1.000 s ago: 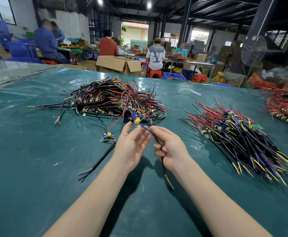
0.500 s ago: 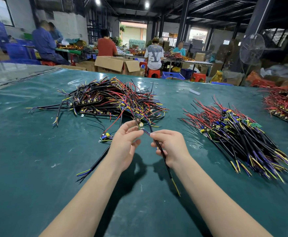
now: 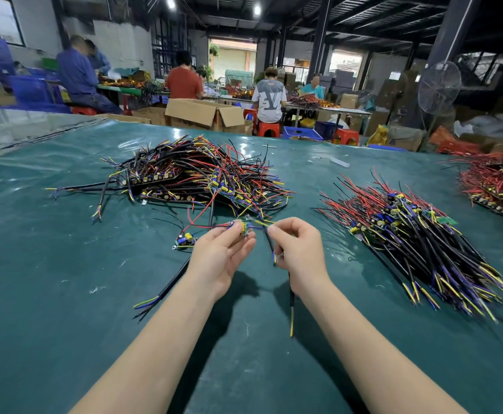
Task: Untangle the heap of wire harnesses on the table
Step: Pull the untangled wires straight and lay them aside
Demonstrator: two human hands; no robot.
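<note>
1 harness (image 3: 242,228) pinched between left hand (image 3: 219,258), right hand (image 3: 299,255).

Buried, covered, cropped near the tangled heap of black, red and yellow wire harnesses (image 3: 196,177)
Just in front of it, half under the left hand (image 3: 219,258): small green circuit board (image 3: 243,229); inside the gripping right hand (image 3: 299,255): part of thin black cable (image 3: 291,297). Far right of it, cropped by the frame edge: pile of red wires (image 3: 495,183). Beyond it, blurred: seated workers (image 3: 184,82).

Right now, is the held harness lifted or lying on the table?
Lifted: the left hand holds its board, the right hand pinches its wires, cable hanging below.
</note>
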